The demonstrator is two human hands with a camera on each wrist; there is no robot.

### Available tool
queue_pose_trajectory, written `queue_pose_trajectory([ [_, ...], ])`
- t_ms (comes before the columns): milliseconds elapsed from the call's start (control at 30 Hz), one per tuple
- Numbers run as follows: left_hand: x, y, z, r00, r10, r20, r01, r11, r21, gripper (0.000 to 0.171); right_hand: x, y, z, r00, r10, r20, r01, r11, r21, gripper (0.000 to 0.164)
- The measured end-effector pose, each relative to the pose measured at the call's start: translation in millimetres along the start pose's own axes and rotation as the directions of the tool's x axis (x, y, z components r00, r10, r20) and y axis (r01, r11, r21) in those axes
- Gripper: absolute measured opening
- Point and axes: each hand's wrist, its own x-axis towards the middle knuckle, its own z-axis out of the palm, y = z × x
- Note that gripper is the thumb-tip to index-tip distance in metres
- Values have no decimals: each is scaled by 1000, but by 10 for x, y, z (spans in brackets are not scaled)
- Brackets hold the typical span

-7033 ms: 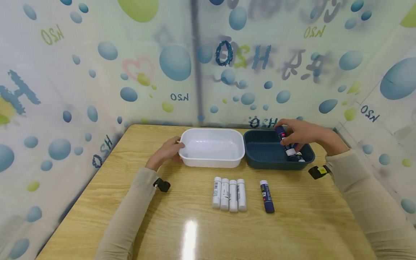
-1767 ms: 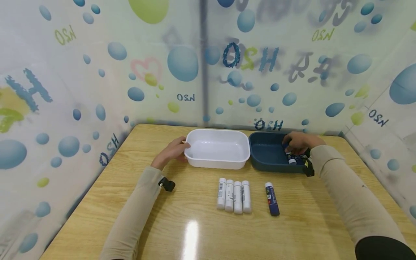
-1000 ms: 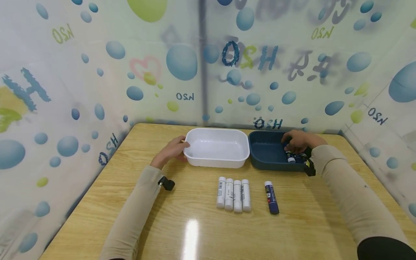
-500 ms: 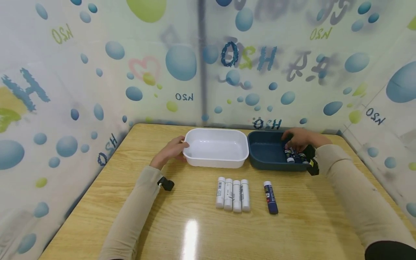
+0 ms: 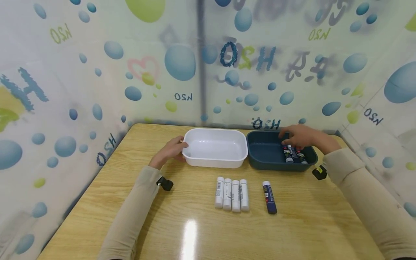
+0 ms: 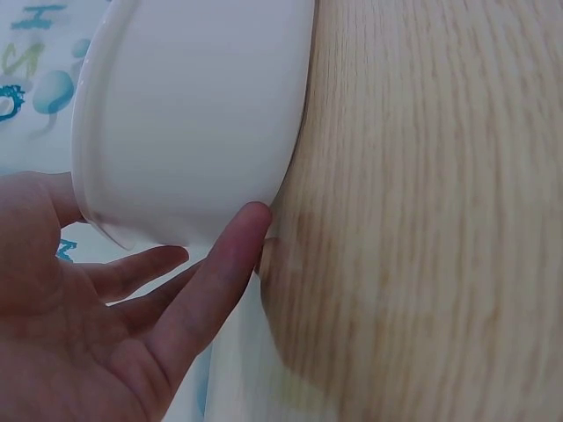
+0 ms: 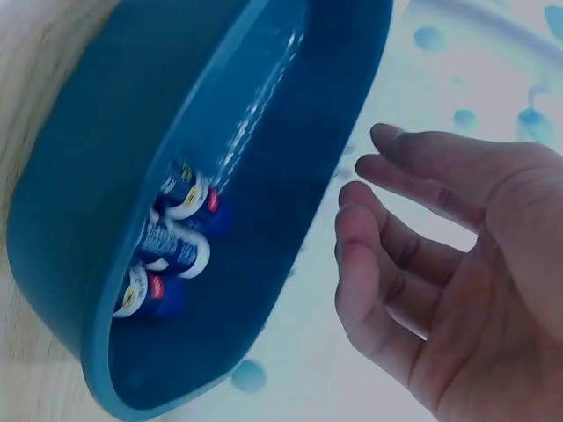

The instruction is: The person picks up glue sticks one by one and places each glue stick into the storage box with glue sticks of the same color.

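In the head view, my left hand holds the left end of a white plastic basin, thumb over the rim and fingers against the outer wall. My right hand hovers above a dark blue basin, holding nothing; the right wrist view shows its loosely bent fingers apart from the rim. Inside that basin, 3 navy glue sticks lie side by side at the right end. Several white glue sticks form a row on the table, and a navy glue stick lies to their right.
Both basins stand side by side near the back of the wooden table. A patterned curtain hangs right behind the table's back edge, with more of it at both sides. Light glares off the tabletop near the front.
My right hand earlier held a navy glue stick in the dark blue basin. It has let go, leaving the stick beside the others, and risen. My left hand has stayed on the white basin.
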Motion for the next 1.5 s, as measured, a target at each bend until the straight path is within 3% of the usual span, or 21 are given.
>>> queue_pose_trajectory([
  [333, -23, -5, -11, 1000, -4, 1, 4, 1000, 8, 52, -250, -287, 96, 997, -82, -8, 82, 996, -29, 40],
  [567, -14, 14, -3, 1000, 4, 1, -4, 1000, 4, 53, -463, -438, 185, 992, -128, -23, 128, 992, 8, 40],
  [1000, -17, 14, -7, 1000, 5, 5, -5, 1000, 15, 54, -640, -556, 518, 976, -216, -41, 218, 975, 52, 36],
  [1333, -21, 46, -2, 1000, 5, 6, -5, 1000, 13, 55, -636, -590, 794, 976, -206, 64, 186, 954, 235, 41],
  [1500, -34, 42, -3, 1000, 0, 5, 0, 1000, 12, 55, -601, -591, 919, 977, -153, 147, 103, 948, 301, 47],
])
